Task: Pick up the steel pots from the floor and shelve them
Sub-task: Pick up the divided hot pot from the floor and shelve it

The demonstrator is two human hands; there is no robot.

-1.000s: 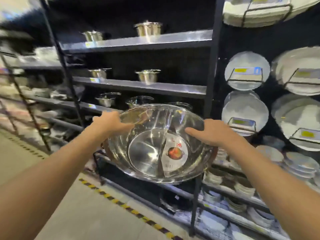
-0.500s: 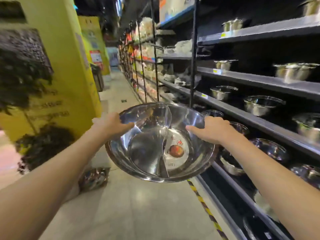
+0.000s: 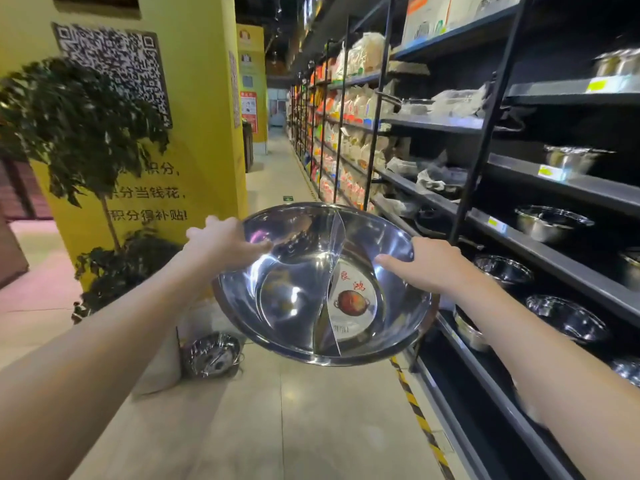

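- We see a shiny silver steel pot (image 3: 301,289) with a curved divider; its label (image 3: 353,303) is white with red characters and a red-brown pot picture.
- We see a second mirror-bright silver pot (image 3: 212,355) on the beige tiled floor (image 3: 277,427).
- We note a yellow-and-black striped line (image 3: 420,420) along the black shelving (image 3: 540,244).
- We see a yellow pillar (image 3: 204,133) with a black-and-white QR code (image 3: 114,64) and dark characters.
- We see a dark green plant (image 3: 76,119).
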